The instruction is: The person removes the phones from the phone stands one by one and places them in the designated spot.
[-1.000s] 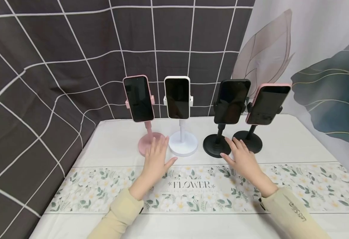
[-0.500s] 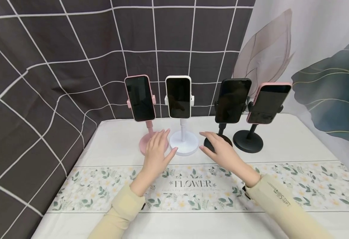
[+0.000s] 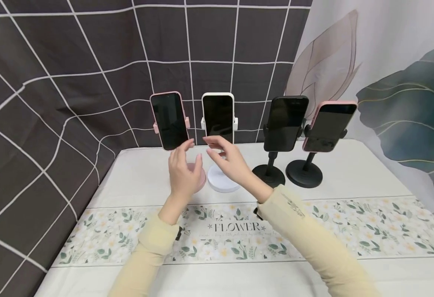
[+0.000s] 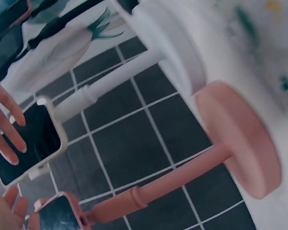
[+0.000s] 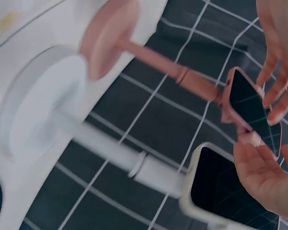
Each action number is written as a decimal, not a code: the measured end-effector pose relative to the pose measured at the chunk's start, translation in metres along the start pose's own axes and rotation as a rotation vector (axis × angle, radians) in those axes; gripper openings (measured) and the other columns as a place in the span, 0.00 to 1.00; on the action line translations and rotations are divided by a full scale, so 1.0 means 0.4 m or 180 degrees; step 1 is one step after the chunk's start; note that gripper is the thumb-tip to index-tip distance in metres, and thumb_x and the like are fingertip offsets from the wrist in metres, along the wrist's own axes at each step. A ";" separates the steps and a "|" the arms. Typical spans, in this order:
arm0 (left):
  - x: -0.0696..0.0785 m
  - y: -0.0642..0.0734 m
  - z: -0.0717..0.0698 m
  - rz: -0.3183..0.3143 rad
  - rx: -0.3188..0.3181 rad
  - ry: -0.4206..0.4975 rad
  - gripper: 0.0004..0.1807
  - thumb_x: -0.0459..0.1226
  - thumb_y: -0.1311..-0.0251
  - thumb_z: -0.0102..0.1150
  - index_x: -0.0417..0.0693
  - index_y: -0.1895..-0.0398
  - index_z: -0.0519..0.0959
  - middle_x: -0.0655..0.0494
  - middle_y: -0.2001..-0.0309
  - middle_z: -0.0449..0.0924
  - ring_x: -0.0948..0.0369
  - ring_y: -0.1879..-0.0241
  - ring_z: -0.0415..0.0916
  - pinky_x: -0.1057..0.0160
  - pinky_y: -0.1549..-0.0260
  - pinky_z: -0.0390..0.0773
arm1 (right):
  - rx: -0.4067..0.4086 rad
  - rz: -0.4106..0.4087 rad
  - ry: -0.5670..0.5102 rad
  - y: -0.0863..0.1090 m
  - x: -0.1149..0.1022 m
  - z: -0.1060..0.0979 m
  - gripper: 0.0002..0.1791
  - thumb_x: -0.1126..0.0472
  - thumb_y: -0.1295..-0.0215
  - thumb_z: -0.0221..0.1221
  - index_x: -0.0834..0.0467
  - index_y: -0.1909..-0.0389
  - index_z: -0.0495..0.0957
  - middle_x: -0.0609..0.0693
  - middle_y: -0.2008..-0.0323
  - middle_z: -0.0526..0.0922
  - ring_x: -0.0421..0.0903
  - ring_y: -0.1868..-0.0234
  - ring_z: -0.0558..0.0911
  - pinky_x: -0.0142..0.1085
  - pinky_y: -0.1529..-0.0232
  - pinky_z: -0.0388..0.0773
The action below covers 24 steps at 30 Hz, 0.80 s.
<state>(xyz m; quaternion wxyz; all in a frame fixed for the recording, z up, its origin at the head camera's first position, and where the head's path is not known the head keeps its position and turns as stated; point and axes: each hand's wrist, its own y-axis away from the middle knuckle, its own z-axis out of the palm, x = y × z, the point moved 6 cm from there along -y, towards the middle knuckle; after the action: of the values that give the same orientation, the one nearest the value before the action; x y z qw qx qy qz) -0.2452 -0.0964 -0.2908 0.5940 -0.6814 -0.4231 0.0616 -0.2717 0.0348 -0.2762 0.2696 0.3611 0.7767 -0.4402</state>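
My left hand [image 3: 183,169] is raised in front of the pink phone stand, its fingertips just below the pink-cased phone [image 3: 169,119] clamped there. The stand's round base [image 3: 201,178] is partly hidden behind that hand. My right hand [image 3: 229,161] hovers before the white phone stand, overlapping the lower edge of the white-cased phone [image 3: 218,113]. Both hands have relaxed, slightly bent fingers, hold nothing and face each other with a small gap. In the right wrist view the right hand [image 5: 271,184] overlaps the white-cased phone, and the left hand [image 5: 281,67] is near the pink one.
Right of them, two black stands hold a black phone [image 3: 286,123] and a pink-cased phone [image 3: 329,126]. A white tablecloth [image 3: 138,177] with a floral band marked FLOWER covers the table. A dark grid-patterned curtain [image 3: 90,82] hangs behind.
My right hand has swept left from the black stands, past the near black base, to the white stand. My left hand has lifted slightly from beside the pink base towards the phone.
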 end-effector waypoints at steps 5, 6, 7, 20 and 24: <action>-0.008 -0.054 -0.013 -0.0112 0.0370 -0.0005 0.22 0.33 0.43 0.54 0.36 0.45 0.66 0.39 0.48 0.69 0.46 0.46 0.64 0.49 0.43 0.60 | 0.0202 -0.0003 -0.0246 -0.054 -0.028 0.043 0.20 0.63 0.31 0.51 0.63 0.40 0.69 0.59 0.39 0.73 0.55 0.40 0.75 0.44 0.47 0.77; -0.012 -0.065 -0.015 -0.0149 0.0480 -0.0030 0.23 0.34 0.43 0.54 0.36 0.44 0.65 0.38 0.46 0.67 0.45 0.44 0.61 0.49 0.40 0.57 | 0.0262 0.0012 -0.0311 -0.066 -0.032 0.050 0.20 0.63 0.31 0.51 0.63 0.40 0.68 0.58 0.38 0.72 0.56 0.39 0.74 0.44 0.46 0.77; -0.017 -0.074 -0.016 -0.0196 0.0597 -0.0069 0.23 0.34 0.42 0.53 0.36 0.44 0.64 0.38 0.44 0.64 0.46 0.41 0.59 0.50 0.38 0.54 | 0.0323 0.0032 -0.0350 -0.078 -0.035 0.057 0.20 0.62 0.31 0.50 0.63 0.39 0.68 0.58 0.37 0.71 0.56 0.37 0.72 0.43 0.44 0.76; -0.145 -0.133 -0.022 -0.1068 0.0971 0.0312 0.32 0.42 0.37 0.50 0.34 0.36 0.54 0.40 0.34 0.52 0.52 0.32 0.50 0.67 0.32 0.54 | 0.0505 0.0405 -0.0531 -0.163 -0.020 0.132 0.26 0.64 0.26 0.41 0.63 0.30 0.52 0.60 0.30 0.59 0.52 0.31 0.65 0.37 0.33 0.63; -0.189 -0.128 -0.008 -0.1419 0.0807 0.0880 0.30 0.42 0.33 0.45 0.38 0.33 0.51 0.44 0.32 0.52 0.55 0.31 0.52 0.72 0.32 0.51 | 0.0586 0.0446 -0.0636 -0.177 -0.013 0.137 0.26 0.66 0.26 0.40 0.64 0.30 0.52 0.59 0.29 0.58 0.50 0.30 0.62 0.36 0.33 0.62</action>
<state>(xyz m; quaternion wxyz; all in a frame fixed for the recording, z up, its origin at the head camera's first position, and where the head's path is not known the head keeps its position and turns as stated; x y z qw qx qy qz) -0.3172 -0.1513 -0.2773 0.7253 -0.4939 -0.4663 -0.1115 -0.3198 -0.0398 -0.2633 0.3414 0.3919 0.6753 -0.5233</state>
